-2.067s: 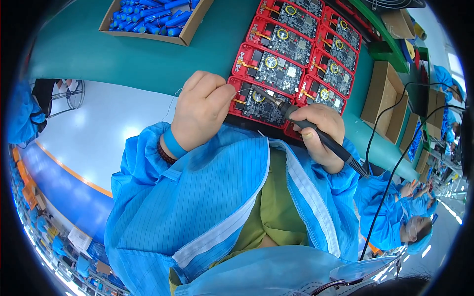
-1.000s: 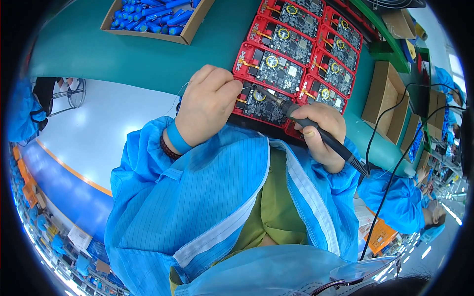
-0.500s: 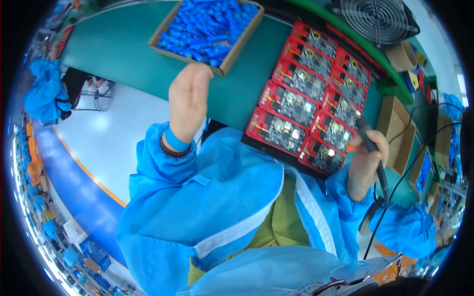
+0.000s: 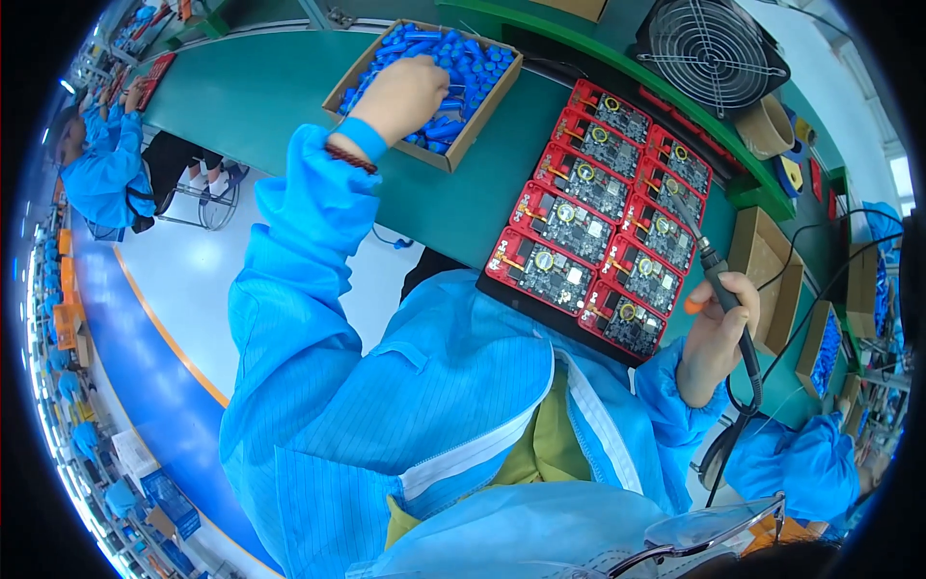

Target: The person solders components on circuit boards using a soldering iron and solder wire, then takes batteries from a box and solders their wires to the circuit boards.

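My left hand (image 4: 405, 96) is down in a shallow cardboard box (image 4: 442, 162) heaped with blue cylindrical cells (image 4: 473, 72). Its fingers are bent and drawn together over the cells; the fingertips are hidden, so what they pinch cannot be seen. In my right hand (image 4: 717, 338) is a soldering iron (image 4: 730, 301), held like a pen, with its tip pointing up and left over the circuit boards (image 4: 574, 227). These boards lie in red trays (image 4: 509, 253) in two columns on a black base. A bit of orange (image 4: 693, 306) shows at a right fingertip.
A black fan with a wire guard (image 4: 714, 53) stands at the far right, behind a green rail (image 4: 617, 60). An open cardboard box (image 4: 762, 275) and the iron's black cable (image 4: 805, 314) are right of my right hand. Other people in blue sit at left (image 4: 106, 183) and lower right (image 4: 796, 463).
My left hand has gone from the box's near edge up into the blue cells, and its fingers have bent. My right hand still holds the soldering iron over the boards, nearly unmoved.
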The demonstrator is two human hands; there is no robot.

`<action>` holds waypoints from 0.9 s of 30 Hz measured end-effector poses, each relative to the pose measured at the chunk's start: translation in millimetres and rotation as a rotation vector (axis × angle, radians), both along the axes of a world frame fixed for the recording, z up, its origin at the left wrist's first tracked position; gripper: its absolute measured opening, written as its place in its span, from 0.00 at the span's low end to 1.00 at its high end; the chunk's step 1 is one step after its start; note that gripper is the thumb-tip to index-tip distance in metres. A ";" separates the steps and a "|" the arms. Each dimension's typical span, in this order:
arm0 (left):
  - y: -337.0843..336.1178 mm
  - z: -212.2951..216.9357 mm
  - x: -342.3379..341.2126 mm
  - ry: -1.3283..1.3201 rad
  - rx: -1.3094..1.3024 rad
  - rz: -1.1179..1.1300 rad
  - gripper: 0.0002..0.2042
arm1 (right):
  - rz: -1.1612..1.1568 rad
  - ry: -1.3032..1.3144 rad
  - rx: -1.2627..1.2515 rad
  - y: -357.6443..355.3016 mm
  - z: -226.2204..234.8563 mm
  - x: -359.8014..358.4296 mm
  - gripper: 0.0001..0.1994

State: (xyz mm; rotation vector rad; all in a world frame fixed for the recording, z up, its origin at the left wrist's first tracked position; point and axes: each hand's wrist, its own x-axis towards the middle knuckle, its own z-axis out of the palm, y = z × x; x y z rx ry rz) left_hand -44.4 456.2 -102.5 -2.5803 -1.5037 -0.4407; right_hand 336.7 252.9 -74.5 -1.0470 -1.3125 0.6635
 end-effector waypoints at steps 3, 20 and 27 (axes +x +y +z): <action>6.9 -22.6 6.8 0.096 -0.038 -0.012 0.08 | 0.015 -0.005 0.012 0.9 0.7 0.7 0.24; -81.2 38.9 60.0 -1.569 -0.837 -0.072 0.06 | 0.081 0.018 0.041 -3.8 -1.6 -3.7 0.17; -131.8 31.8 148.2 -1.677 -1.323 -0.171 0.06 | 0.218 -0.389 0.213 23.4 2.8 -46.1 0.22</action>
